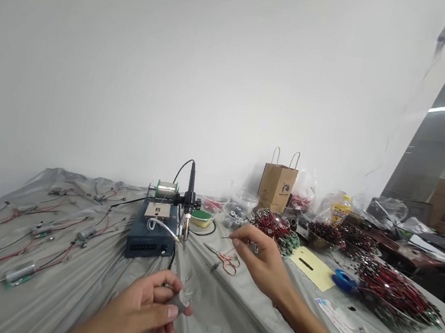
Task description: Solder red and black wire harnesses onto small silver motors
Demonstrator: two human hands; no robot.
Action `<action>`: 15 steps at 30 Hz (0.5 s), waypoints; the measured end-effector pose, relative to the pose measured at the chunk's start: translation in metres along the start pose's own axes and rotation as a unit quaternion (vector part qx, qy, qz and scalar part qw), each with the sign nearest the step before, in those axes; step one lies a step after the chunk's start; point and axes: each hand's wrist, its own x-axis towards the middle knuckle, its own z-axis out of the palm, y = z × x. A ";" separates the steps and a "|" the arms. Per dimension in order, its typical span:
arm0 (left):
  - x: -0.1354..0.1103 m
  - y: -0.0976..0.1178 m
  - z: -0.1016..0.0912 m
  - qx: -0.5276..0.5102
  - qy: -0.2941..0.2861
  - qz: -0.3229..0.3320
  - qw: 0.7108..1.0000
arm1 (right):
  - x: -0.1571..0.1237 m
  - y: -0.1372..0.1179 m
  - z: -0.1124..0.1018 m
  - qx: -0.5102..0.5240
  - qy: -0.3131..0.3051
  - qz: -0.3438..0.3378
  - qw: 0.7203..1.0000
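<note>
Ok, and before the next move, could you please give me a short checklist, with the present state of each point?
1. Grey part held in the left hand: ok, between thumb and fingers.
2. Thin piece held in the right hand: ok, pinched at the fingertips.
3. Soldering iron upright and apart from both hands: ok, its tip points down.
4. Iron cold or hot: cannot tell.
5. Scissors laid down: ok, on the sheet, apart from both hands.
6. Grey sheet smooth: not ok, it is wrinkled.
</note>
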 end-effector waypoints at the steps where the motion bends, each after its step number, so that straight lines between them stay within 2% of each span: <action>1: 0.000 0.002 -0.001 -0.007 0.013 -0.007 1.000 | 0.006 0.004 0.003 0.016 0.000 0.010 1.000; 6: 0.006 0.008 -0.012 0.011 0.051 0.028 0.998 | 0.038 0.035 0.030 0.097 -0.009 0.056 0.994; 9: 0.010 0.011 -0.018 0.011 0.083 0.025 0.996 | 0.049 0.048 0.045 0.116 0.020 0.059 0.991; 12: 0.010 0.015 -0.020 0.025 0.154 0.012 0.988 | 0.045 0.050 0.054 0.113 0.076 0.044 0.990; 15: 0.007 0.018 -0.017 0.032 0.162 0.013 0.986 | 0.033 0.048 0.061 0.117 0.101 0.042 0.987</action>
